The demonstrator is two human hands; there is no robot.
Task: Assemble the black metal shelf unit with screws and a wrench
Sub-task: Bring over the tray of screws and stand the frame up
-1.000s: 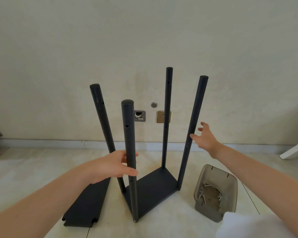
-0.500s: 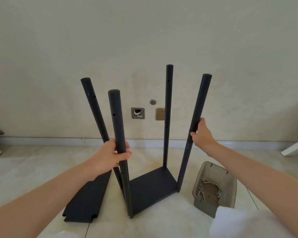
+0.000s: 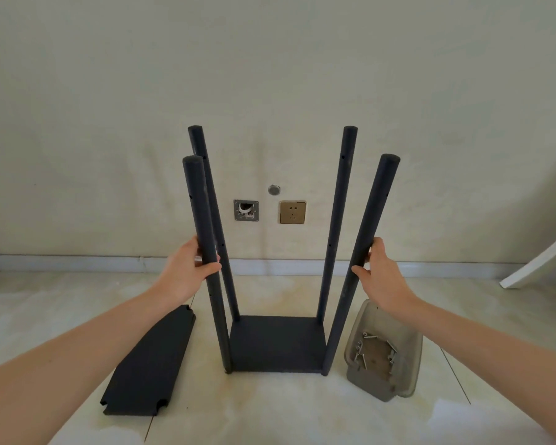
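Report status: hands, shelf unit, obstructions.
Left hand grips front-left post; right hand grips front-right post. Shelf unit upright. Loose panel, screw tray alongside.

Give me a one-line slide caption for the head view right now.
Left hand and right hand grip the front posts of the shelf frame; spare shelf and screw tray beside it.

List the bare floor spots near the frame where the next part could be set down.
Free: floor in front of the shelf frame, between the loose panel and the screw tray; also floor behind the frame up to the baseboard. Crowded: both flanks, with panel left and tray right, tight against the posts.
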